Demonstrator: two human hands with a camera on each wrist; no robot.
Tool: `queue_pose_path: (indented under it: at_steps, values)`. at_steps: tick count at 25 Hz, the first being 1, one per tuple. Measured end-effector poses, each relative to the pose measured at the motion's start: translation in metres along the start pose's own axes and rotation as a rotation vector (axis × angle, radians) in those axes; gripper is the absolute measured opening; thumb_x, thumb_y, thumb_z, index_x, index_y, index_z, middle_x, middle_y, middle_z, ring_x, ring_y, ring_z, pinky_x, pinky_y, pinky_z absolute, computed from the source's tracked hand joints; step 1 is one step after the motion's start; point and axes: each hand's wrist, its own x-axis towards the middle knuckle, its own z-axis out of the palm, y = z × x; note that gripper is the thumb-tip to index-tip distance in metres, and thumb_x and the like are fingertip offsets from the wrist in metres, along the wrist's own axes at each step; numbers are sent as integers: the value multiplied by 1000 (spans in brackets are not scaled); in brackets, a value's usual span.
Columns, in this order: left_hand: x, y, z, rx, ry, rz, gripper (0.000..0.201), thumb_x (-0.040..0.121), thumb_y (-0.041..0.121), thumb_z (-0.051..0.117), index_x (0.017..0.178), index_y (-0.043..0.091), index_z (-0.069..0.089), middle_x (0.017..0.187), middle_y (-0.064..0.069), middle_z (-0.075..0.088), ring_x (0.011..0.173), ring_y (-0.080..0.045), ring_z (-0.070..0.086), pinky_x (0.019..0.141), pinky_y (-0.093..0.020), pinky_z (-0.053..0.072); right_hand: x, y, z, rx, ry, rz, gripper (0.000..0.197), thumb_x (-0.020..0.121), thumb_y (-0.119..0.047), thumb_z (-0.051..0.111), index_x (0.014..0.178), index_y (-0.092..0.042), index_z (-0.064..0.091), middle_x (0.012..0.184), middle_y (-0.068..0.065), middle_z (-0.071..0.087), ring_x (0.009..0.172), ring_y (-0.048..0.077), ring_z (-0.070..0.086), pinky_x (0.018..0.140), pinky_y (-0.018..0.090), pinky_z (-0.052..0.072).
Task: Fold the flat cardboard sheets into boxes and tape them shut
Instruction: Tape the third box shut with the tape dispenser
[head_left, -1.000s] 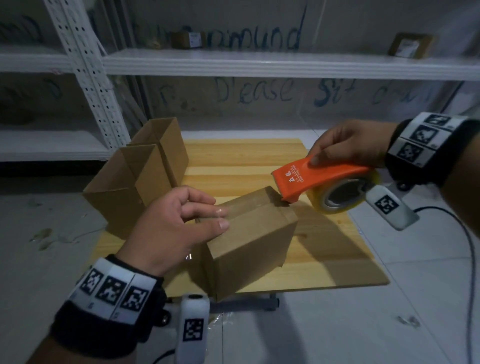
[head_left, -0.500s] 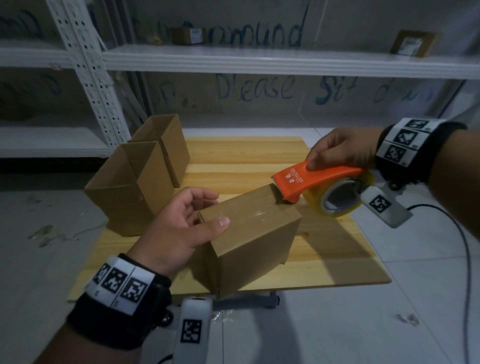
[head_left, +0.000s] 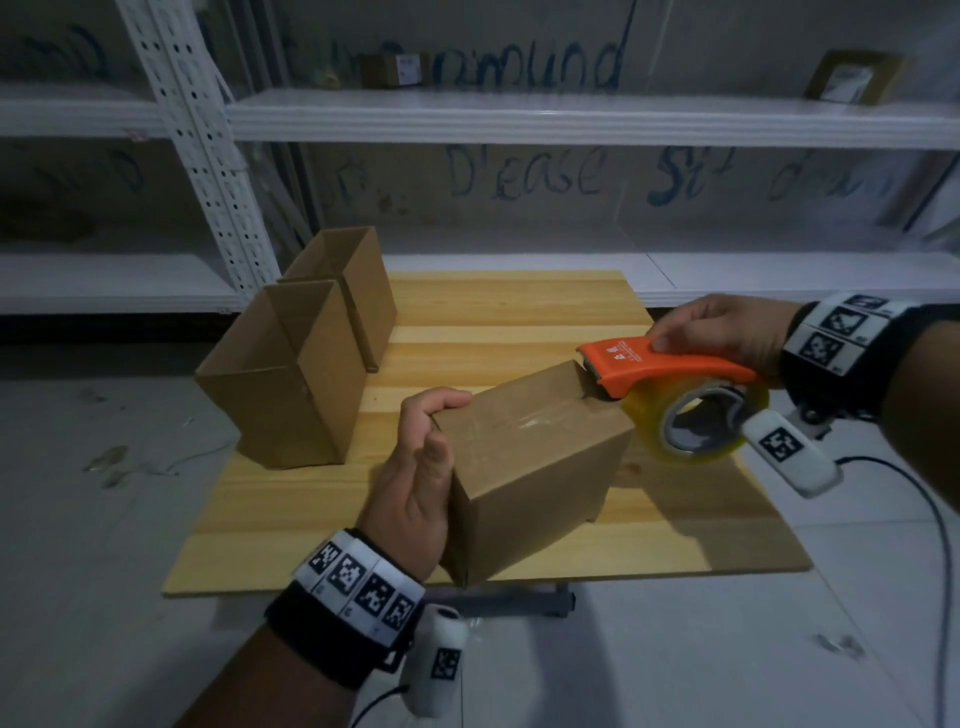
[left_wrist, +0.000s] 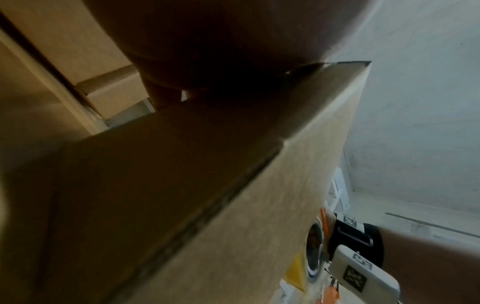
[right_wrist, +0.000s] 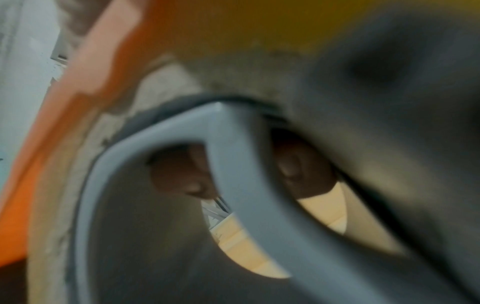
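A closed cardboard box (head_left: 530, 467) stands on the wooden table (head_left: 519, 306), with a shiny strip of clear tape (head_left: 530, 421) along its top seam. My left hand (head_left: 421, 467) lies against the box's left side, its fingers curled round the far left corner. My right hand (head_left: 722, 332) grips the orange tape dispenser (head_left: 665, 364), whose nose touches the top's far right edge; the tape roll (head_left: 701, 426) hangs past the box. The left wrist view shows the box side (left_wrist: 233, 185) close up. The dispenser's orange body (right_wrist: 64, 144) fills the blurred right wrist view.
Two open-topped cardboard boxes stand at the table's left, one nearer (head_left: 291, 384) and one behind it (head_left: 353, 280). White metal shelving (head_left: 519, 114) runs behind the table. A black cable (head_left: 935, 545) lies on the floor at the right.
The dispenser has travelled right along the box top to its far right edge, leaving tape behind. My left hand has slid from the top down onto the box's left side.
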Motion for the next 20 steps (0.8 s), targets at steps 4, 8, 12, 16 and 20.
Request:
queue_pose_path:
  at_steps: [4, 8, 12, 16, 20]
  values:
    - [4, -6, 13, -38, 79, 36, 72, 88, 98, 18, 133, 49, 44, 116, 34, 65, 102, -2, 69, 82, -28, 57, -3, 2, 0, -12, 11, 6, 23, 86, -42, 79, 90, -19, 83, 81, 16, 77, 63, 26, 71, 65, 35, 59]
    - [18, 1, 9, -59, 94, 53, 36, 105, 43, 37, 134, 37, 58, 129, 35, 60, 127, 4, 57, 102, -23, 46, -6, 4, -1, 2, 41, 12, 19, 84, -40, 81, 87, -21, 83, 79, 17, 76, 62, 28, 71, 65, 36, 58]
    - [32, 23, -6, 52, -24, 66, 40, 96, 18, 44, 102, 30, 83, 134, 26, 71, 136, 9, 54, 113, -14, 39, -12, 2, 3, -16, 72, -12, 18, 95, -36, 76, 86, -22, 82, 80, 14, 78, 63, 25, 73, 65, 35, 58]
    - [31, 45, -11, 288, -177, 1, 38, 101, 43, 46, 119, 43, 79, 152, 32, 59, 156, 6, 30, 124, -28, 22, -19, 0, 6, -33, 117, -32, 23, 100, -31, 70, 83, -25, 83, 79, 11, 79, 65, 24, 74, 68, 36, 59]
    - [24, 60, -4, 790, -378, 38, 82, 85, 89, 13, 158, 62, 38, 176, 32, 10, 166, -6, -10, 136, -54, -3, -26, -1, 9, -34, 132, -42, 18, 97, -35, 74, 85, -28, 84, 85, 14, 81, 72, 28, 75, 77, 42, 60]
